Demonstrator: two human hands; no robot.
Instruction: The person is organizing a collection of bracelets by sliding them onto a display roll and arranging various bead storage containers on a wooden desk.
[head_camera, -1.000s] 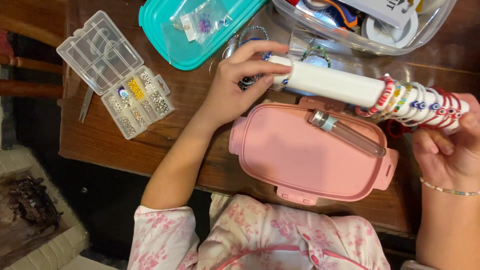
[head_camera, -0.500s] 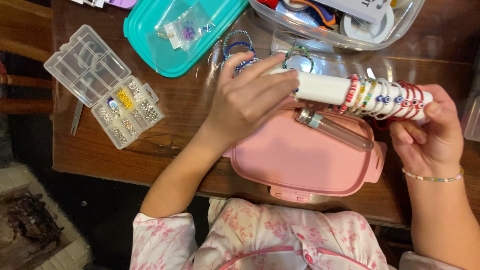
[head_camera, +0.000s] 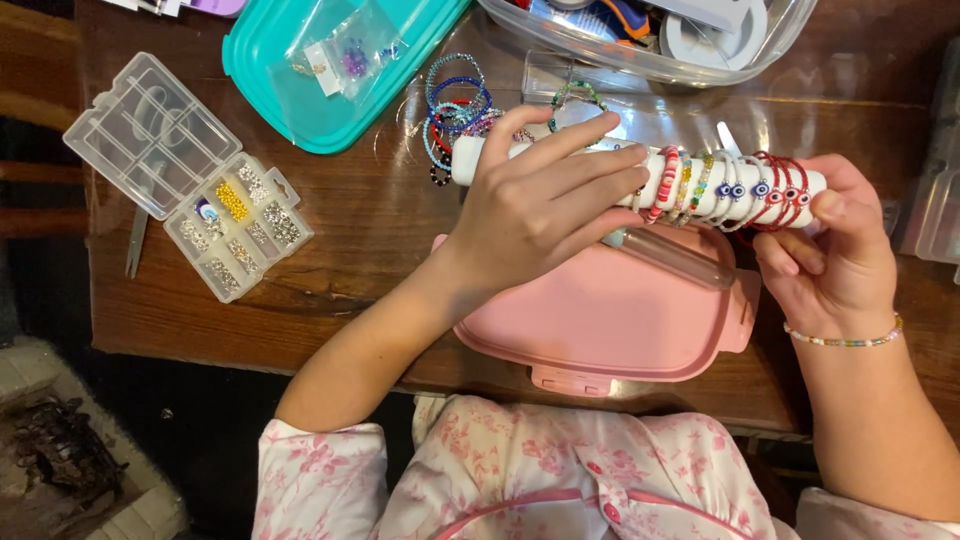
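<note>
A white cylinder (head_camera: 480, 158) lies level above a pink lidded box (head_camera: 610, 320), with several beaded bracelets (head_camera: 720, 188) around its right half. My left hand (head_camera: 540, 205) wraps over the cylinder's middle, fingers reaching towards the bracelets. My right hand (head_camera: 830, 245) grips the cylinder's right end; a beaded bracelet circles that wrist. A clear tube (head_camera: 680, 258) rests on the pink box under the cylinder.
A pile of loose beaded bracelets (head_camera: 455, 105) lies behind the cylinder. An open clear bead organiser (head_camera: 185, 175) sits at the left, tweezers (head_camera: 135, 245) beside it. A teal lid (head_camera: 320, 65) with small bags and a clear bin (head_camera: 690, 40) stand at the back of the wooden table (head_camera: 350, 260).
My left hand has slid from the cylinder's left end to its middle, closer to the bracelets. The cylinder and my right hand have shifted slightly left and lower in view.
</note>
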